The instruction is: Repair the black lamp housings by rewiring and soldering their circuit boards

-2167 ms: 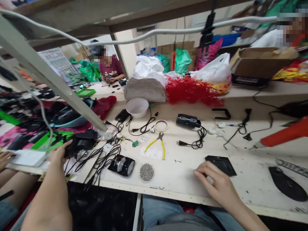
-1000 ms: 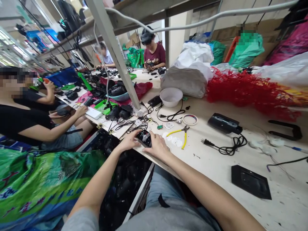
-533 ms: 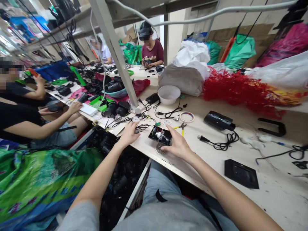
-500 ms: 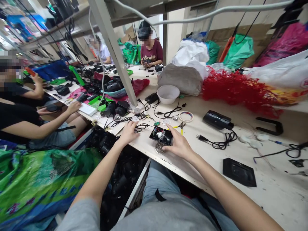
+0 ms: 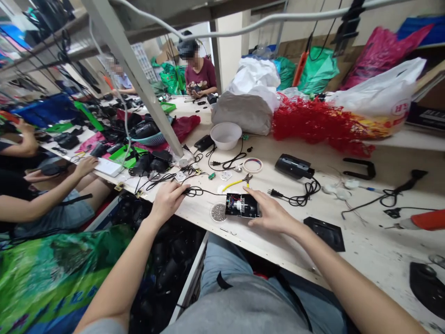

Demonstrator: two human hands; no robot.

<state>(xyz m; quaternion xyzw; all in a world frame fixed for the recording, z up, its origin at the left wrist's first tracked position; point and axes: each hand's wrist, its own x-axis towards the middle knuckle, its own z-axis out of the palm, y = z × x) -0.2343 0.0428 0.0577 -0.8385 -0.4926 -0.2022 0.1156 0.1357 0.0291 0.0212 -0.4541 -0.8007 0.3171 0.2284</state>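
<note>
My right hand [image 5: 273, 211] grips the right end of an open black plastic housing [image 5: 239, 205], with a white part and coloured wires showing inside. Close to the table's front edge, my left hand [image 5: 167, 200] has its fingertips together on a coiled black power cord [image 5: 195, 191]. A round dish of small screws [image 5: 218, 213] sits just left of the housing. Behind the housing lie yellow-handled pliers [image 5: 236, 183]. A small green circuit board [image 5: 212, 176] and a white disc part [image 5: 226, 175] rest farther back.
Behind stand a white bowl [image 5: 225, 136] and a tape roll [image 5: 252, 165]. To the right are a black device with its cord [image 5: 294, 166], a black cover plate [image 5: 324, 233] and a red-orange tool [image 5: 427, 220]. A slanted post [image 5: 139, 83] rises at left, where co-workers sit.
My left hand has moved onto the black cord and its fingers have closed. The housing has shifted right off the screw dish, still in my right hand. The view has turned right.
</note>
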